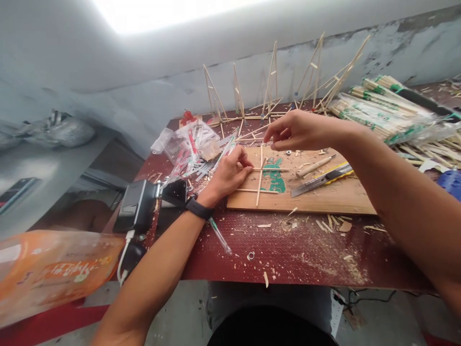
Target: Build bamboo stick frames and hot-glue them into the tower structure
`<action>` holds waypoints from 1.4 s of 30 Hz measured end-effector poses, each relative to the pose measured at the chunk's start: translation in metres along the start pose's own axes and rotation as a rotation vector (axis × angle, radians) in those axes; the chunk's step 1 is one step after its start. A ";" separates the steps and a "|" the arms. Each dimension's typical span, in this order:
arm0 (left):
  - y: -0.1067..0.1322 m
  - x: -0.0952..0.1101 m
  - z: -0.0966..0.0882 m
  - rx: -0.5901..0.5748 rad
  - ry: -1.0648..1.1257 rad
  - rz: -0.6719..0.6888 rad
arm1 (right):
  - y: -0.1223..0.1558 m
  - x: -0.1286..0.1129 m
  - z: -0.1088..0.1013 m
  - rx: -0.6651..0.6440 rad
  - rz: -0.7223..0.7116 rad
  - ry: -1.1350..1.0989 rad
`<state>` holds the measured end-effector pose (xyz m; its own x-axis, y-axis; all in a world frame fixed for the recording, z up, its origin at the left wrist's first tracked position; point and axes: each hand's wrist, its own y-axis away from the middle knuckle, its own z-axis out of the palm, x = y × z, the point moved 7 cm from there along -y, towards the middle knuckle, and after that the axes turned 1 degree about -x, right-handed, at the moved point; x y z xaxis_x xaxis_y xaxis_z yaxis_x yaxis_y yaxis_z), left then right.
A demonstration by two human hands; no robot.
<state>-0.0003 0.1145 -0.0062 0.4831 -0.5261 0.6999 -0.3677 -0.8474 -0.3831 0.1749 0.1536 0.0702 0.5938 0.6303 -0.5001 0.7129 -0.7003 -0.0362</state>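
On the wooden board [331,204], thin bamboo sticks [258,185] lie crossed over one another, partly over a green printed patch. My left hand [232,170], with a black band at the wrist, is closed with thumb and fingertips on the left end of a crosswise bamboo stick. Above the far edge of the board hovers my right hand [290,132], its fingers curled down near the far end of the upright-running stick; what is between them, if anything, is too small to tell. A yellow utility knife [324,180] and a short thicker stick [315,166] lie to the right.
Behind the board stand stick frames [272,81] against the wall. Plastic wrappers [194,144] heap up at left, beside a black device [135,206] with a white cable. Packs of bamboo sticks [378,108] fill the right. Shavings and a small ring [251,255] lie on the red table [223,266].
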 end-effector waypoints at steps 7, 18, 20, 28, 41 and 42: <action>0.000 0.004 0.002 -0.021 0.026 0.010 | -0.008 -0.023 0.025 -0.110 -0.081 0.009; -0.001 0.002 0.004 0.010 -0.021 0.025 | -0.014 -0.011 0.039 -0.198 -0.034 -0.041; -0.001 0.002 0.005 0.006 -0.011 0.029 | -0.015 -0.008 0.041 -0.205 -0.025 -0.053; 0.000 0.001 0.006 -0.004 0.035 0.033 | -0.016 0.000 0.044 -0.214 0.033 -0.109; -0.005 -0.010 -0.012 0.147 0.113 -0.024 | 0.013 -0.005 -0.018 0.024 0.117 -0.079; -0.005 -0.012 -0.016 0.169 0.142 -0.036 | 0.013 -0.003 -0.017 0.008 0.145 -0.051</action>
<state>-0.0170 0.1261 -0.0031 0.3725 -0.4903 0.7880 -0.2082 -0.8716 -0.4439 0.1886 0.1483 0.0863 0.6706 0.5044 -0.5439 0.6176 -0.7858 0.0328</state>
